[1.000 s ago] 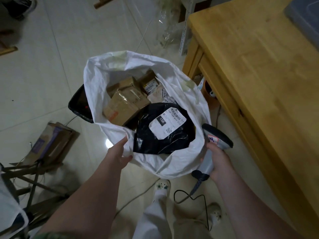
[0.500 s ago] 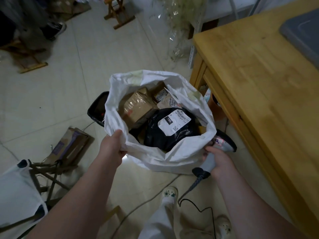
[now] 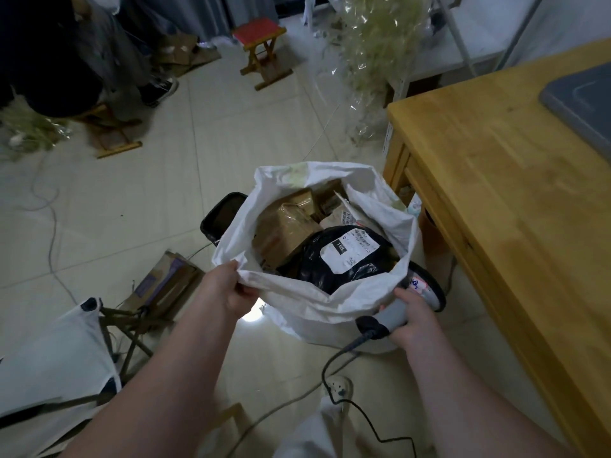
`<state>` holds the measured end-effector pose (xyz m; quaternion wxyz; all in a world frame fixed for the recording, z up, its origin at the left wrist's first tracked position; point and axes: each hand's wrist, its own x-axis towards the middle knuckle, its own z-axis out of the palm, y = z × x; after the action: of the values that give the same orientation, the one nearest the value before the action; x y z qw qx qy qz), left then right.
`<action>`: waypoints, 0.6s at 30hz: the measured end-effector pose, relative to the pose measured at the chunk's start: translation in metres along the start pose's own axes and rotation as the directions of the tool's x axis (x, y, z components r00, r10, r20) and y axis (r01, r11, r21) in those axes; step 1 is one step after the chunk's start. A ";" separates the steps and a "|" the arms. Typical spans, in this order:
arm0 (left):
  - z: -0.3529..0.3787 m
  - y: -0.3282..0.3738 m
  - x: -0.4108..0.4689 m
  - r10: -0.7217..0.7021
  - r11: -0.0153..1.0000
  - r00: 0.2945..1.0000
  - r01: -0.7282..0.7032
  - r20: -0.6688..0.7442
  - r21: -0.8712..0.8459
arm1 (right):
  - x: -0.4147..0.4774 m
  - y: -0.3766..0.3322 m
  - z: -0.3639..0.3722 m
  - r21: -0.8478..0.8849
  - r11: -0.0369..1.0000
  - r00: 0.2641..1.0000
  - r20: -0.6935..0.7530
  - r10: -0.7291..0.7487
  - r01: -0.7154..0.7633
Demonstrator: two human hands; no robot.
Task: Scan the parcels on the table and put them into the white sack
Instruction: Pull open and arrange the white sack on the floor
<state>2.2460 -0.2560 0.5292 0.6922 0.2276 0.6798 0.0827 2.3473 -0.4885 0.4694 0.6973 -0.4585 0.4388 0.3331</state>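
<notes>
The white sack (image 3: 317, 305) stands open on the tiled floor beside the wooden table (image 3: 515, 206). Inside it lies a black poly parcel (image 3: 344, 259) with a white label facing up, next to brown taped parcels (image 3: 287, 229). My left hand (image 3: 228, 292) grips the sack's near rim on the left. My right hand (image 3: 413, 319) holds a grey barcode scanner (image 3: 426, 289) against the sack's right side; its black cable (image 3: 357, 391) trails down to the floor.
A grey tray (image 3: 582, 100) lies on the table's far right. A black bin (image 3: 224, 213) stands behind the sack. Flattened cardboard (image 3: 162, 282), folding stools (image 3: 264, 51), a white cloth seat (image 3: 49, 361), loose cables and wrapped flowers (image 3: 373, 44) crowd the floor. A person's legs are at top left.
My left hand closed on the sack's rim and pulled it up, gathering the opening. The view tilted upward, showing more of the room. My right hand kept the scanner by the sack.
</notes>
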 end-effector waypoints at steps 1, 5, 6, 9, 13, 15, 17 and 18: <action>-0.001 -0.001 -0.003 -0.007 1.000 1.000 0.007 0.003 0.004 | 0.003 0.003 -0.002 0.008 1.000 1.000 0.004 0.011 -0.011; -0.004 0.000 -0.004 -0.001 1.000 1.000 0.000 0.004 0.031 | 0.002 0.004 -0.002 0.005 1.000 1.000 -0.010 0.005 -0.005; -0.005 0.000 -0.004 0.011 0.999 1.000 -0.011 0.005 0.051 | -0.001 0.002 -0.002 -0.004 1.000 1.000 -0.018 -0.015 0.015; -0.004 0.001 -0.003 0.028 0.991 1.000 -0.027 -0.006 0.128 | -0.014 -0.012 0.000 -0.079 0.991 0.994 -0.015 -0.109 0.107; 0.009 0.008 -0.018 0.065 0.969 0.997 -0.050 -0.053 0.243 | -0.049 -0.045 0.009 -0.216 0.922 0.943 -0.018 -0.332 0.321; 0.017 0.017 -0.027 0.169 0.928 0.986 -0.160 0.002 0.337 | -0.074 -0.067 0.017 -0.304 0.839 0.884 0.031 -0.466 0.452; 0.025 0.026 -0.029 0.332 0.829 0.937 -0.346 0.111 0.439 | -0.096 -0.086 0.020 -0.406 0.759 0.844 0.061 -0.533 0.509; 0.027 0.030 -0.030 0.397 0.768 0.909 -0.403 0.125 0.497 | -0.103 -0.092 0.018 -0.445 0.730 0.833 0.068 -0.549 0.518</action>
<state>2.2767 -0.2476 0.5681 0.5771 0.5431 0.6084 0.0428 2.3926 -0.5110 0.5992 0.6239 -0.7231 0.2237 0.1944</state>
